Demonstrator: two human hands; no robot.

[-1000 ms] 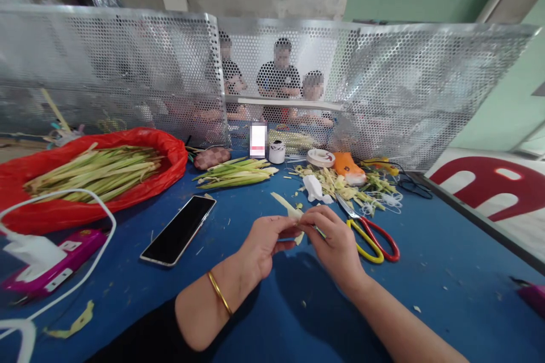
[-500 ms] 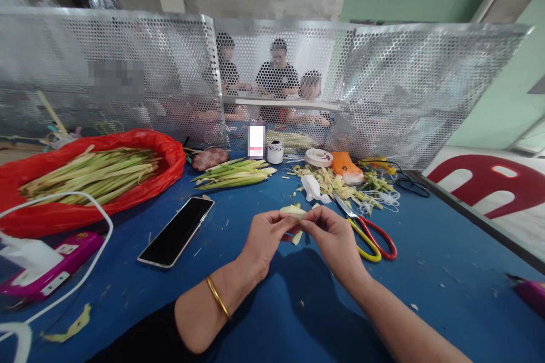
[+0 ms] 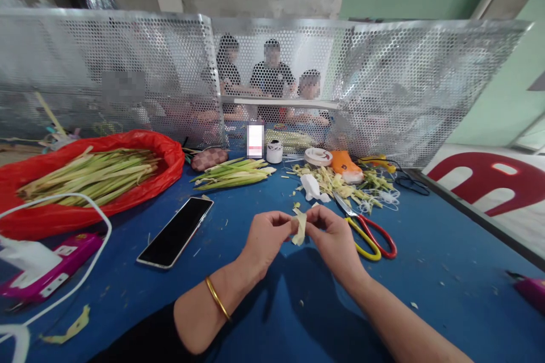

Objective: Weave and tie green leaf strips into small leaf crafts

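Both my hands meet over the blue table [image 3: 426,272] and pinch a short pale yellow-green leaf strip [image 3: 300,227] between them. My left hand [image 3: 266,238], with a gold bangle on its wrist, is closed on the strip's left side. My right hand [image 3: 334,238] is closed on its right side. The strip hangs bent downward between the fingertips, a little above the table. Red-and-yellow-handled scissors [image 3: 370,232] lie just right of my right hand.
A red bag [image 3: 170,164] of green leaf strips sits far left, a loose bundle of leaves [image 3: 234,174] at centre back, leaf scraps [image 3: 340,184] behind the scissors. A black phone [image 3: 176,231] lies left of my hands. A perforated metal screen [image 3: 383,85] backs the table; people sit behind it.
The strip was folded between my fingers and now hangs down bent. My hands stayed together in nearly the same place.
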